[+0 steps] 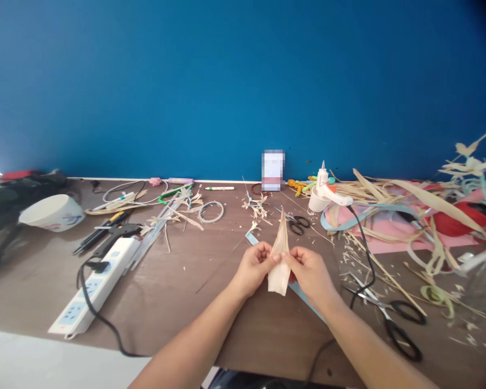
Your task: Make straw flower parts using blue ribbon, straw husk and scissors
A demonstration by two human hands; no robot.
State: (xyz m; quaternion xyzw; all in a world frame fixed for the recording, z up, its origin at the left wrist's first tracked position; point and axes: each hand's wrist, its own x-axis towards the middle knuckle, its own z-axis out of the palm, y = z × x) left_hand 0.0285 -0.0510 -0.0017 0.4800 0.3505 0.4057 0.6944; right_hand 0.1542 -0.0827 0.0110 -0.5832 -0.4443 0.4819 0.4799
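Between my two hands is a pale, dried husk piece (280,281), wide and squared at the near end and tapering to a point away from me. My left hand (256,266) pinches its left edge with thumb and fingers. On the opposite edge my right hand (305,269) grips it the same way, the two thumbs close together on top. Under the hands runs a light blue strip (303,298) along the table, partly hidden. Just past the husk tip lies a small pair of black-handled scissors (298,223).
Large open scissors (389,310) lie right, beside a black cord and scattered husk scraps. A white glue gun (336,194) leans on a cup holding a glue bottle (322,175). Left are a power strip (99,286), a black glue gun (115,235) and a white bowl (52,212).
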